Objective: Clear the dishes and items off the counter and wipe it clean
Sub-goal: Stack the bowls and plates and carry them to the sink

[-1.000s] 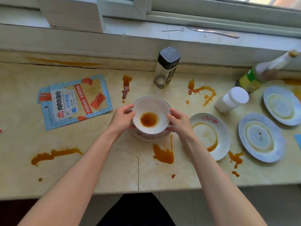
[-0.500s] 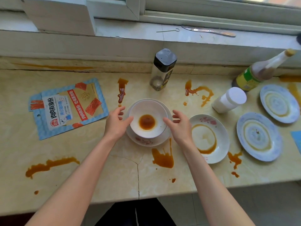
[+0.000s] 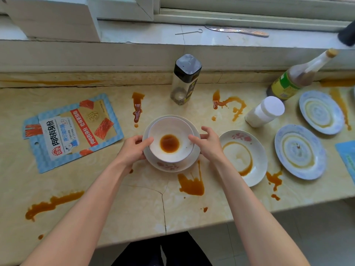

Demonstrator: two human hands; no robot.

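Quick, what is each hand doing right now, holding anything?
Left hand: grips the bowl by its rim.
Right hand: thumb at the bowl's rim; grip cannot be told.

One head-worn wide-angle camera looks forward and steeply down (from close above) over the counter [image 3: 144,208] toward the window sill [image 3: 134,33].

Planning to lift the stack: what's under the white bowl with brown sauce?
A white plate with pink flowers sits under the white bowl of brown sauce; only its rim shows. Its centre is covered, so any sauce there cannot be seen.
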